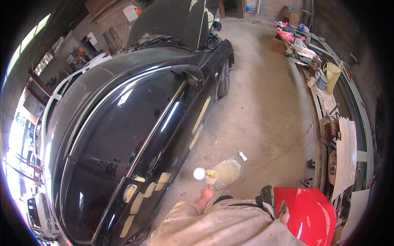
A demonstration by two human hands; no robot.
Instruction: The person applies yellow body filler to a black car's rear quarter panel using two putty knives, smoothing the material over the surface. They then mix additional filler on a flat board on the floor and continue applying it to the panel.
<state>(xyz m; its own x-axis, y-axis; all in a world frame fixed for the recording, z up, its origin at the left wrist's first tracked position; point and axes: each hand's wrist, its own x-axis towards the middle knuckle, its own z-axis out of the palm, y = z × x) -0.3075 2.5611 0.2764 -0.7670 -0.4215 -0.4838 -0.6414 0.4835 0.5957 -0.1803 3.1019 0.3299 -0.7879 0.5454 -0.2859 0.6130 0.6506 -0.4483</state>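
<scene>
My left hand point(206, 192) is closed at the near edge of a flat mixing board point(231, 171) smeared with pale dried filler. A lump of yellow body filler point(211, 173) lies on the board's left end. Just left of it is a small round white lid or tub point(199, 174); whether it touches the board I cannot tell. My right hand point(284, 218) is low at the right, in front of a glossy red car panel point(305, 211). A small flat putty knife point(281, 210) seems to stick up from its fingers, which are partly hidden by my sleeve.
A black car point(123, 115) with its hood raised fills the left side; yellowish filler patches point(137, 203) mark its door. Concrete floor point(254, 102) runs alongside. A cluttered bench point(324, 94) along the right holds a cream jug point(332, 76), a bucket and loose parts.
</scene>
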